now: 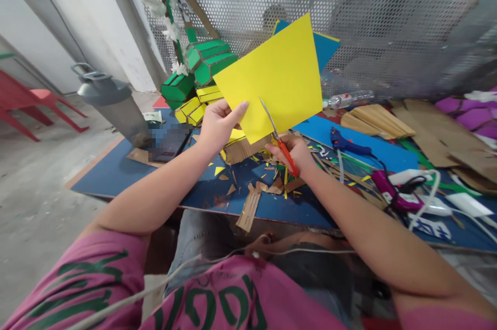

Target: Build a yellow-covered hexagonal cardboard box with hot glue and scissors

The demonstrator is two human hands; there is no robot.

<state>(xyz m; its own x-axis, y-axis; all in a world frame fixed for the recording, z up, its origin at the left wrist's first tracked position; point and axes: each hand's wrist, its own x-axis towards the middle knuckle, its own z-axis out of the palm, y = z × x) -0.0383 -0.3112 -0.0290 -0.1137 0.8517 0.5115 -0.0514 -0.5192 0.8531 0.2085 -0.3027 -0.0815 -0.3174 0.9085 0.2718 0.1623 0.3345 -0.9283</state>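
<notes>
Near edge of the table (116, 177): cardboard strip (250, 208) jutting slightly over, with yellow and brown scraps (219, 170) scattered behind it. Above these, right hand (298, 154) closed round the orange handles of the scissors (286, 155), one blade lying across the face of the yellow sheet (287, 76) from its lower edge, while left hand (220, 122) pinches that sheet's lower-left side, thumb on top, holding it tilted up off the table. Farther back, glue gun (351, 143) to the right, green blocks (212, 60) to the left, then perforated metal screen (388, 24) behind all.
</notes>
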